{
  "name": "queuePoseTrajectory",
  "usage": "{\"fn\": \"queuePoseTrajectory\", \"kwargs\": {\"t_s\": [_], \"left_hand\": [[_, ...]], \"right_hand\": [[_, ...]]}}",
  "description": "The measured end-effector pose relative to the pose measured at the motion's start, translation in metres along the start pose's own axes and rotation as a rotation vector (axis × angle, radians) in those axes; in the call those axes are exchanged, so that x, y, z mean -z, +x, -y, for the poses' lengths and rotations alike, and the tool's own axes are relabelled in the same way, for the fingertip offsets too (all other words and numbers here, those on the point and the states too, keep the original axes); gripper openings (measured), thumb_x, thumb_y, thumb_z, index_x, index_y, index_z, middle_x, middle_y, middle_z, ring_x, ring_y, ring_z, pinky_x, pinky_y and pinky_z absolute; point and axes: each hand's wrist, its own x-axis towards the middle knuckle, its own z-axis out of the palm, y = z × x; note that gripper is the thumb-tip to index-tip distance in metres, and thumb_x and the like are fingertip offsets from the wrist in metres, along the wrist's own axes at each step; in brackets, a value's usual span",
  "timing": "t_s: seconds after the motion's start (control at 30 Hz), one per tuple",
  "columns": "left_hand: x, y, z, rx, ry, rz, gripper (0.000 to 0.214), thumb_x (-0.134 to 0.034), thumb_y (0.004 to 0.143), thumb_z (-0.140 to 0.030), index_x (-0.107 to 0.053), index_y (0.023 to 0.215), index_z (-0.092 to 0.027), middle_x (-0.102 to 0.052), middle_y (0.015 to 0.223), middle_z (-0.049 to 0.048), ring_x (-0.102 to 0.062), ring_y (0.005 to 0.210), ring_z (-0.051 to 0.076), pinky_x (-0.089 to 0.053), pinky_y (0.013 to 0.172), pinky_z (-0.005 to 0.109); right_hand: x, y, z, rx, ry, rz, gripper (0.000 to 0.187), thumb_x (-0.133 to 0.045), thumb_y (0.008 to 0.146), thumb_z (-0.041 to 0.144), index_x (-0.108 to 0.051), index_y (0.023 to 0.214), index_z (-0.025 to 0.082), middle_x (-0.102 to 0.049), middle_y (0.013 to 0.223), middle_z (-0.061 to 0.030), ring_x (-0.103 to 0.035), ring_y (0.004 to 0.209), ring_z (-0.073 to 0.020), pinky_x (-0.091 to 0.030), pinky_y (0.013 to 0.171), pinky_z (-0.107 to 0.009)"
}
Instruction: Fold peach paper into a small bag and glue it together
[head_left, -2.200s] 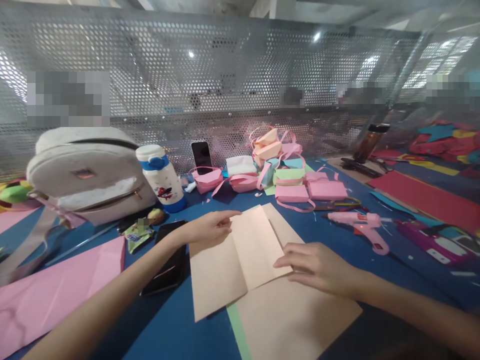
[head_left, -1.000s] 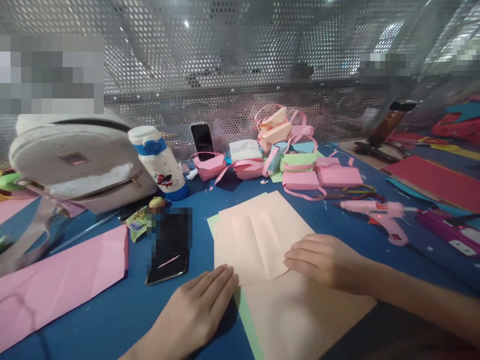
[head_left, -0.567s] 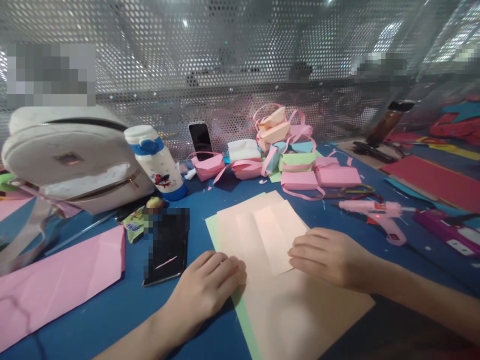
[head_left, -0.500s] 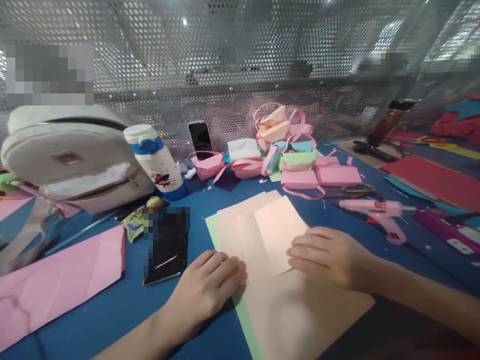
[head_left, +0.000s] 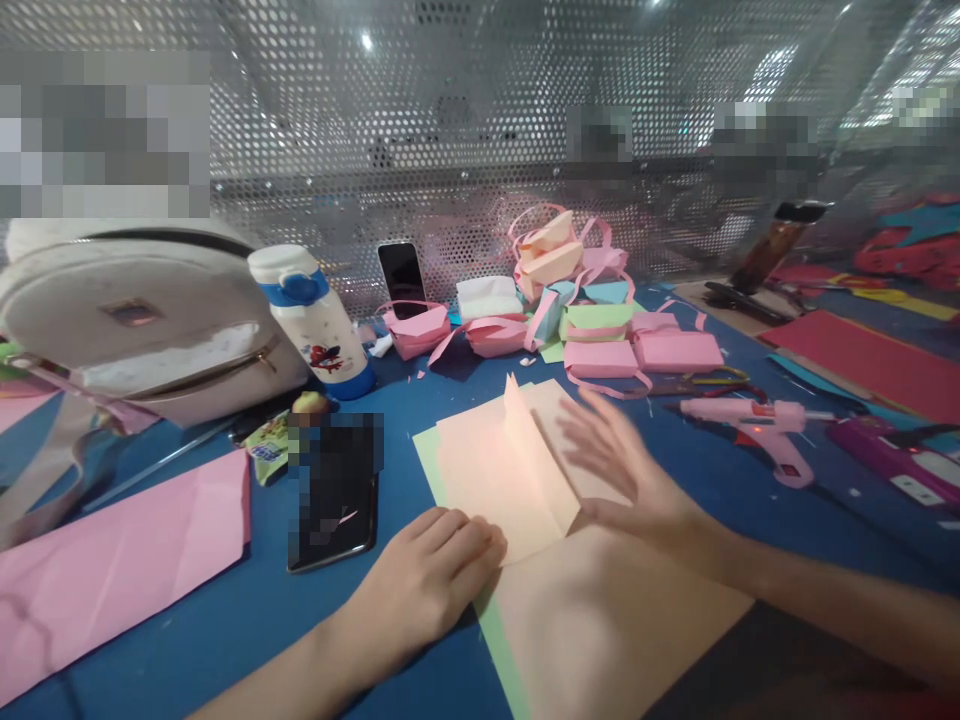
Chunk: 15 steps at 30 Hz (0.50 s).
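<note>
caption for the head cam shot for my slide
Left hand presses a peach paper sheet on the blue table; open right hand sits beside its upright folded flap.

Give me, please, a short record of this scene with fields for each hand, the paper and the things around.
Left: left hand rests on the near left edge of the peach paper, holding nothing.
Right: right hand open, blurred, beside the paper's raised flap.
Paper: one flap stands up along a crease; under it lie a green sheet and a larger peach sheet.
Nearby: phone left of the left hand; glue gun to the right; bottle, bag and paper boxes behind.
Surface: blue table.
</note>
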Motion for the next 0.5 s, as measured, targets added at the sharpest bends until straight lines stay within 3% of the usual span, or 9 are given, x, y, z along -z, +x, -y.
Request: {"fn": "queuePoseTrajectory", "kwargs": {"t_s": [0.07,0.13,0.23,0.33,0.4,0.5], "left_hand": [[-0.001,0.000,-0.001,0.002,-0.013,0.003,0.021,-0.042,0.099,-0.010,-0.061,0.110,-0.009,-0.071,0.087,0.0080,-0.066,0.075,0.019,-0.055,0.067,0.032],[-0.002,0.002,-0.002,-0.002,-0.027,0.005,0.021,-0.043,0.099,-0.009,-0.061,0.109,-0.007,-0.071,0.086,0.0083,-0.065,0.074,0.019,-0.055,0.065,0.032],[-0.003,0.006,-0.003,-0.010,-0.022,-0.010,0.020,-0.044,0.098,-0.009,-0.061,0.109,-0.007,-0.070,0.084,0.0084,-0.065,0.073,0.020,-0.055,0.063,0.032],[-0.006,0.005,-0.006,-0.015,-0.005,-0.028,0.017,-0.046,0.097,-0.009,-0.063,0.104,-0.008,-0.068,0.080,0.0066,-0.062,0.070,0.018,-0.052,0.061,0.031],[-0.009,0.001,-0.007,-0.003,-0.005,-0.048,0.014,-0.050,0.095,-0.010,-0.063,0.089,-0.012,-0.063,0.072,0.0034,-0.057,0.064,0.017,-0.048,0.057,0.030],[-0.011,-0.006,-0.009,0.004,-0.013,-0.074,0.022,-0.056,0.092,-0.010,-0.057,0.071,-0.016,-0.055,0.063,0.0008,-0.050,0.059,0.017,-0.043,0.053,0.030]], "right_hand": [[-0.004,0.000,-0.005,-0.223,0.289,0.177,0.095,-0.060,0.083,0.069,-0.012,0.155,0.030,-0.024,0.160,-0.0164,-0.032,0.144,-0.0329,-0.040,0.109,-0.053],[-0.005,-0.001,-0.002,-0.286,0.371,0.300,0.092,-0.059,0.084,0.069,-0.018,0.155,0.028,-0.026,0.160,-0.0148,-0.032,0.145,-0.0334,-0.040,0.110,-0.051],[-0.004,-0.001,0.010,-0.170,0.125,0.377,0.087,-0.064,0.089,0.053,-0.014,0.157,0.032,-0.017,0.164,-0.0071,-0.022,0.149,-0.0312,-0.029,0.118,-0.051],[-0.005,0.002,0.016,0.048,-0.237,0.438,0.071,-0.052,0.098,0.040,-0.015,0.158,0.027,-0.011,0.165,-0.0037,-0.009,0.152,-0.0253,-0.013,0.124,-0.047],[-0.008,0.003,0.014,0.149,-0.390,0.523,0.060,-0.043,0.101,0.033,-0.022,0.157,0.021,-0.017,0.164,-0.0053,-0.009,0.152,-0.0223,-0.010,0.125,-0.044],[-0.011,0.005,0.011,0.193,-0.493,0.614,0.055,-0.044,0.101,0.032,-0.034,0.152,0.015,-0.025,0.161,-0.0083,-0.014,0.151,-0.0218,-0.015,0.125,-0.041]]}}
